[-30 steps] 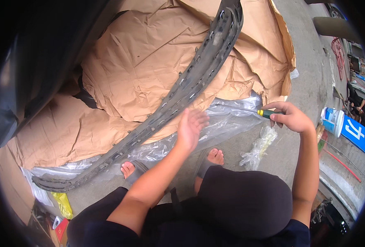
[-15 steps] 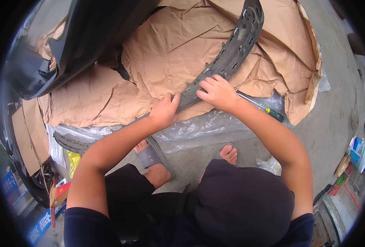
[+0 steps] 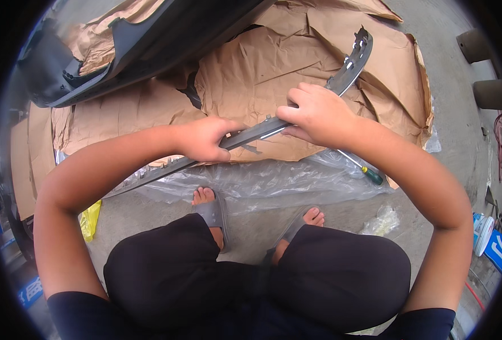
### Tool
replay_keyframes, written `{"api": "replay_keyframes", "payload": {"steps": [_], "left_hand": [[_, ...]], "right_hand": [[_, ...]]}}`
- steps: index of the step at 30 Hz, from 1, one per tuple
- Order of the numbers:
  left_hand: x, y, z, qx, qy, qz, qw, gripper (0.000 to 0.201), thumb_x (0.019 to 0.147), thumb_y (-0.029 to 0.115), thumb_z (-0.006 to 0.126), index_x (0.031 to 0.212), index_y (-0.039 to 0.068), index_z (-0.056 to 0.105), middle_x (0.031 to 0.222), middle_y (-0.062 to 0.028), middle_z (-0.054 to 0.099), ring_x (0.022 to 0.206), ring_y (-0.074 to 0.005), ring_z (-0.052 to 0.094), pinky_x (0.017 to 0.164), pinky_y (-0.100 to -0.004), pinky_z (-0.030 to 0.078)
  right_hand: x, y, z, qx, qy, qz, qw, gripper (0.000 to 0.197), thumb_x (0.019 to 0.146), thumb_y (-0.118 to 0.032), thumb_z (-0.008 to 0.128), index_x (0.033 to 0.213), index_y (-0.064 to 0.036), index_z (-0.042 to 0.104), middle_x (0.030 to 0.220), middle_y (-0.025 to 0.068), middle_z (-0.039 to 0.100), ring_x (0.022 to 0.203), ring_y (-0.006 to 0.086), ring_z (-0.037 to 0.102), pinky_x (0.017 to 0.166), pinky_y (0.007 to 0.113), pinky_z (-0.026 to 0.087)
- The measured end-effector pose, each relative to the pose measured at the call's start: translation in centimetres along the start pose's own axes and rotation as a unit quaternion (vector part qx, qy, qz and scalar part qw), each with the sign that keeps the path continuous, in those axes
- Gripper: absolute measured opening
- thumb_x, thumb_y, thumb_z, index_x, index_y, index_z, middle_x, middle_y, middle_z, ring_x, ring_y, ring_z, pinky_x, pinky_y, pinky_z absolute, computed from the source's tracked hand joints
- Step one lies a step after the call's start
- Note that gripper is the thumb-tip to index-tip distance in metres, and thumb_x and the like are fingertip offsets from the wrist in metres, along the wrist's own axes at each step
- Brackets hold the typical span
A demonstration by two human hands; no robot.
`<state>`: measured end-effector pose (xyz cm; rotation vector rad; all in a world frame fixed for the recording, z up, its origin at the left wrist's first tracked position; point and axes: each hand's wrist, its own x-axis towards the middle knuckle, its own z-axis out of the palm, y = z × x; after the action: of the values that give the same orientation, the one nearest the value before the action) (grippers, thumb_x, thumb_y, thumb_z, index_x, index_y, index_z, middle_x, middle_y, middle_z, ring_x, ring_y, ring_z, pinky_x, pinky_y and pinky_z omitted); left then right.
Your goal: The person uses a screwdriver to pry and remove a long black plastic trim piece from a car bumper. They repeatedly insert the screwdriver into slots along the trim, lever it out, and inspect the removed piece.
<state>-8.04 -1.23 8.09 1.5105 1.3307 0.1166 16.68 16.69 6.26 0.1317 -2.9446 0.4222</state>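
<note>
A long, curved dark plastic trim strip (image 3: 256, 133) with clips along its edge runs slantwise from lower left to upper right. My left hand (image 3: 205, 140) is closed around its middle, thumb and fingers on either side. Farther up the strip, my right hand (image 3: 318, 115) grips it with the fingers curled over the top and the thumb below. The strip is turned narrow side up, and its far right end curves upward. My left forearm covers part of its lower left stretch. Close to my right forearm lies a screwdriver (image 3: 372, 175) with a green and yellow handle.
Crumpled brown paper (image 3: 251, 68) over clear plastic sheeting (image 3: 268, 178) covers the concrete floor. A large black bumper-like panel (image 3: 166, 48) lies at the upper left. A yellow bag (image 3: 90, 221) is at the left, and a white tub (image 3: 481, 233) at the right.
The strip has been tilted from its broad, slotted face to its narrow edge. My hands have moved farther apart along it, the left one leftward. The camera view has shifted too.
</note>
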Motion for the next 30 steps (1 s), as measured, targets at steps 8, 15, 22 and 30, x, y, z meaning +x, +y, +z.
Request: {"api": "replay_keyframes", "payload": {"steps": [8, 15, 22, 30], "left_hand": [[-1.1, 0.9, -1.5, -0.029, -0.015, -0.054, 0.998, 0.057, 0.082, 0.02, 0.067, 0.133, -0.005, 0.064, 0.107, -0.0267, 0.074, 0.097, -0.0369, 0.072, 0.087, -0.0455, 0.055], [-0.6, 1.0, 0.8, 0.056, 0.03, 0.031, 0.997, 0.042, 0.085, 0.022, 0.066, 0.117, -0.003, 0.057, 0.09, -0.0275, 0.069, 0.087, -0.0446, 0.07, 0.079, -0.0516, 0.053], [-0.3, -0.4, 0.1, -0.004, 0.025, 0.038, 0.999, 0.038, 0.085, 0.02, 0.063, 0.116, -0.003, 0.059, 0.082, -0.0224, 0.066, 0.074, -0.0362, 0.066, 0.073, -0.0479, 0.053], [-0.4, 0.0, -2.3, -0.06, -0.038, -0.008, 0.997, 0.044, 0.091, 0.025, 0.065, 0.126, -0.001, 0.063, 0.09, -0.0155, 0.067, 0.085, -0.0257, 0.062, 0.08, -0.0415, 0.051]], "right_hand": [[1.2, 0.1, -1.9, 0.151, -0.071, 0.075, 0.983, 0.032, 0.09, -0.035, 0.083, 0.107, -0.0117, 0.068, 0.095, 0.0086, 0.063, 0.096, 0.0321, 0.064, 0.08, 0.046, 0.052], [1.1, -2.0, -0.6, 0.089, -0.009, 0.042, 0.995, 0.032, 0.085, -0.034, 0.085, 0.098, -0.0104, 0.068, 0.088, 0.0069, 0.063, 0.089, 0.0312, 0.065, 0.075, 0.044, 0.051], [2.8, -2.3, -0.9, 0.057, -0.02, 0.056, 0.997, 0.037, 0.09, -0.044, 0.08, 0.109, -0.0129, 0.072, 0.094, 0.0099, 0.07, 0.095, 0.0356, 0.07, 0.079, 0.049, 0.054], [4.7, -1.6, -2.5, 0.135, -0.186, 0.133, 0.964, 0.048, 0.097, -0.058, 0.068, 0.119, -0.0157, 0.078, 0.089, 0.0142, 0.077, 0.09, 0.0384, 0.073, 0.08, 0.052, 0.056]]}}
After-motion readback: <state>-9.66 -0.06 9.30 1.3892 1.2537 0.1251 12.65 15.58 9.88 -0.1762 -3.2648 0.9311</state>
